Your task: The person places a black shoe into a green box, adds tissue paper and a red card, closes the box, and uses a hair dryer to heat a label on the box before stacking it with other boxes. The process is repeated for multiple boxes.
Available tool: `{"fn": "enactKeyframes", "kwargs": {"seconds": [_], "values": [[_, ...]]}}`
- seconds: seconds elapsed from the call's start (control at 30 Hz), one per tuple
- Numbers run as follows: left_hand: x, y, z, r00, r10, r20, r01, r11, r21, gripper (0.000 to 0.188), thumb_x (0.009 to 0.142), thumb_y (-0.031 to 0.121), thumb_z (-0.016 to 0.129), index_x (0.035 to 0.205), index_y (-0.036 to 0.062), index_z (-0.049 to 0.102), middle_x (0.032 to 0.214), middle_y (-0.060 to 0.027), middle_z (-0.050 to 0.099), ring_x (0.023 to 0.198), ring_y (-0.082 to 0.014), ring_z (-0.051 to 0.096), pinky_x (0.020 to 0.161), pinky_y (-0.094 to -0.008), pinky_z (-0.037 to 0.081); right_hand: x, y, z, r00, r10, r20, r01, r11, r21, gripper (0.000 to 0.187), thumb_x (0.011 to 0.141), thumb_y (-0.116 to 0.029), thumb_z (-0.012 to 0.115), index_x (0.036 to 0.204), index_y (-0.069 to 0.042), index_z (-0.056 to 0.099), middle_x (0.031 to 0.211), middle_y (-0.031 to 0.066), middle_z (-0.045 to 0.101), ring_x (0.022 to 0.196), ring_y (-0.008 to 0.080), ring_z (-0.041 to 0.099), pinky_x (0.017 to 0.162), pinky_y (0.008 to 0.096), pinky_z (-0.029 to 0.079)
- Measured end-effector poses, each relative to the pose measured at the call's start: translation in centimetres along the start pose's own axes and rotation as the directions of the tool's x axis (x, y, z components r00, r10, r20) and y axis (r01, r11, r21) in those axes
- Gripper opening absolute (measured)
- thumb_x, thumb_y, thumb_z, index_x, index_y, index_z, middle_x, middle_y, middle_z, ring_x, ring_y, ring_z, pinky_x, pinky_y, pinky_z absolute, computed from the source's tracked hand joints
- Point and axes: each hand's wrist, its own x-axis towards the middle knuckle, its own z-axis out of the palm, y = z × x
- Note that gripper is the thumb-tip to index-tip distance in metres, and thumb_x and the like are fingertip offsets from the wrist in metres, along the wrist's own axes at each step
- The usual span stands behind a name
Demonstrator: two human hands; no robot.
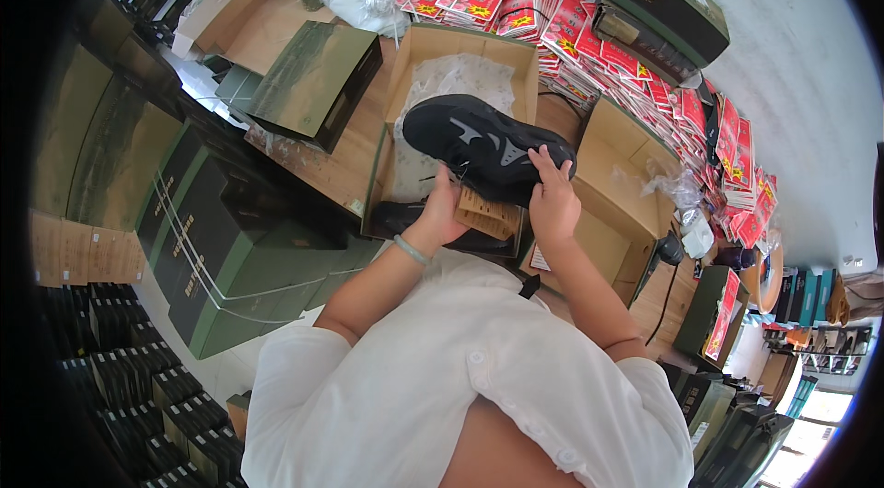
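Observation:
A black sneaker (488, 140) with grey side marks is held up on its side above an open shoebox (468, 35). My right hand (554, 198) grips one end of it, fingers laid over the upper. At the laces, my left hand (444, 212) is closed on the sneaker from the near side, its fingers partly hidden. A brown printed card tag (488, 212) hangs below the sneaker, beside my left hand. A second black sneaker (396, 215) lies in the near part of the box. Crumpled white tissue paper (460, 78) covers the box's far part.
To the right stands another open shoebox (608, 244). A closed green shoebox (313, 83) sits at the left. Red printed packets (635, 74) are heaped along the wall, with stacked shoeboxes (663, 5) above. Large strapped green cartons (198, 244) rise at the left.

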Motion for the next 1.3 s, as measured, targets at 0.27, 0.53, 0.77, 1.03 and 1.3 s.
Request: {"fn": "enactKeyframes", "kwargs": {"seconds": [0.27,0.53,0.77,1.03,1.3], "values": [[-1.0,0.1,-0.3,0.994,0.061,0.091,-0.078,0.978,0.195,0.043,0.099,0.033,0.056,0.132,0.0046,0.052,0.127,-0.0094,0.061,0.114,-0.0253,0.062,0.098,-0.0411,0.049,0.4,-3.5,-1.5,0.979,-0.202,0.016,0.202,0.979,-0.025,0.037,0.082,0.004,0.057,0.111,-0.016,0.067,0.126,-0.0011,0.065,0.122,0.0322,0.058,0.083,0.0347,0.055],[-4.4,2.0,3.5,0.865,0.189,0.465,-0.335,0.907,0.255,0.045,0.092,0.013,0.060,0.134,-0.0021,0.049,0.130,-0.0168,0.058,0.119,-0.0301,0.059,0.103,-0.0446,0.046,1.4,-1.5,-7.3,0.810,-0.471,-0.350,0.586,0.618,0.523,0.065,0.079,-0.007,0.075,0.137,-0.004,0.044,0.139,0.0202,0.050,0.131,0.0365,0.048,0.106,0.0424,0.042],[-6.3,3.1,5.5,0.915,0.016,0.402,-0.190,0.898,0.398,0.071,0.096,0.042,0.053,0.144,-0.0061,0.032,0.132,-0.0288,0.052,0.102,-0.0360,0.065,0.091,-0.0440,0.055,2.3,2.1,-2.3,0.901,-0.421,0.102,0.379,0.880,0.286,0.122,0.064,-0.016,0.087,0.152,-0.003,0.005,0.159,0.0249,0.011,0.146,0.0427,0.017,0.115,0.0621,0.013],[-9.0,1.6,6.7,0.863,-0.053,0.503,-0.009,0.993,0.120,0.065,0.095,0.035,0.057,0.147,0.0050,0.033,0.142,-0.0245,0.046,0.106,-0.0411,0.062,0.088,-0.0467,0.055,2.7,-0.3,4.4,0.941,-0.309,-0.136,0.334,0.790,0.514,0.110,0.056,-0.020,0.090,0.144,-0.003,0.027,0.124,0.0185,0.048,0.116,0.0386,0.049,0.108,0.0520,0.032],[-10.8,5.6,4.5,0.940,-0.119,0.321,-0.122,0.761,0.637,0.043,0.095,0.026,0.063,0.128,-0.0016,0.058,0.118,-0.0174,0.064,0.102,-0.0246,0.065,0.088,-0.0307,0.052,4.5,-1.8,-0.1,0.995,-0.102,0.008,0.082,0.844,0.531,0.074,0.058,-0.007,0.085,0.123,-0.002,0.049,0.108,0.0148,0.056,0.100,0.0319,0.057,0.091,0.0362,0.046]]}}
